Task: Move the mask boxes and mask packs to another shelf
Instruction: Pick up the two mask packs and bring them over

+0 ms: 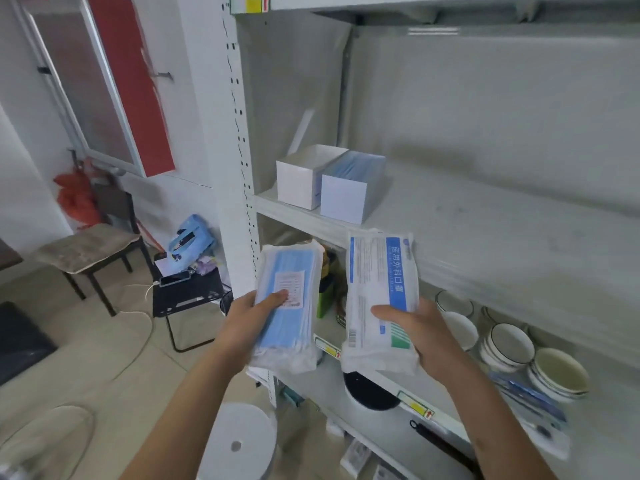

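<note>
Two mask packs held in front of a white metal shelf unit. The left hand [247, 315] grips a clear-wrapped pack of blue masks [289, 306], thumb on top and fingers clamped beneath; the right hand [420, 332] likewise clamps a white pack with a blue printed band [381, 299]. Each pack is held by its near end, far end raised toward the upper shelf [485, 216], probably so it can be slid on flat. Two mask boxes [332, 183], one white and one showing blue masks, already stand side by side at the left of that shelf. Bowls [509, 344] sit on the shelf below, to the right.
</note>
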`<state>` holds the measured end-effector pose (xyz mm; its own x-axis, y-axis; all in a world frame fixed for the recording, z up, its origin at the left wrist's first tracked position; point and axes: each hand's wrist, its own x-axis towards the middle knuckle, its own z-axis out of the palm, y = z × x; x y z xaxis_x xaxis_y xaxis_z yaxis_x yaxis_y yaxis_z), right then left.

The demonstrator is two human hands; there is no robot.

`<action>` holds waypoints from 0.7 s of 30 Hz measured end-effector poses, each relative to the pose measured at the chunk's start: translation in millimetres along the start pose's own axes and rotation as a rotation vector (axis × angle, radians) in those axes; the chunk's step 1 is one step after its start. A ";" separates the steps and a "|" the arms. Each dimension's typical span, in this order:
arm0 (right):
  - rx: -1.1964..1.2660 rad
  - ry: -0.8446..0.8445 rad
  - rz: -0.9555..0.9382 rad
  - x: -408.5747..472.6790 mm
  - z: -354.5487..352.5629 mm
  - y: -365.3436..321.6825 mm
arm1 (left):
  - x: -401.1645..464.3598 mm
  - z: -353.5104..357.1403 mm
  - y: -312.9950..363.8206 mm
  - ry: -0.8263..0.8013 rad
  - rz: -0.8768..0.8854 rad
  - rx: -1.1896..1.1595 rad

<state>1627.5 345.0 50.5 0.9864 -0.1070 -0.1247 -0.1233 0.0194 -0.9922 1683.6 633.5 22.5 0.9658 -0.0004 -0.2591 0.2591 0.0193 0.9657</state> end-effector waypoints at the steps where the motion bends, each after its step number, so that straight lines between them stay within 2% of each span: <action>1: -0.001 0.008 -0.004 7.7 -3.2 -7.4 | 8.7 2.0 6.2 -0.017 0.008 0.002; 5: -0.011 0.087 -0.035 39.3 -18.9 -35.2 | 36.4 6.2 30.5 -0.080 0.029 0.025; 9: -0.042 0.217 -0.033 75.9 -37.1 -57.9 | 54.9 5.0 54.1 -0.215 -0.001 0.046; 13: -0.135 0.363 -0.071 120.0 -46.1 -80.1 | 69.7 13.2 78.5 -0.359 -0.007 0.046; 21: -0.336 0.516 -0.058 172.1 -37.8 -91.1 | 83.3 55.4 114.0 -0.567 0.040 0.116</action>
<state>1804.4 287.3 119.2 0.8233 -0.5670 0.0263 -0.1812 -0.3064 -0.9345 1793.8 580.3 112.0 0.8179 -0.5384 -0.2030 0.1904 -0.0796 0.9785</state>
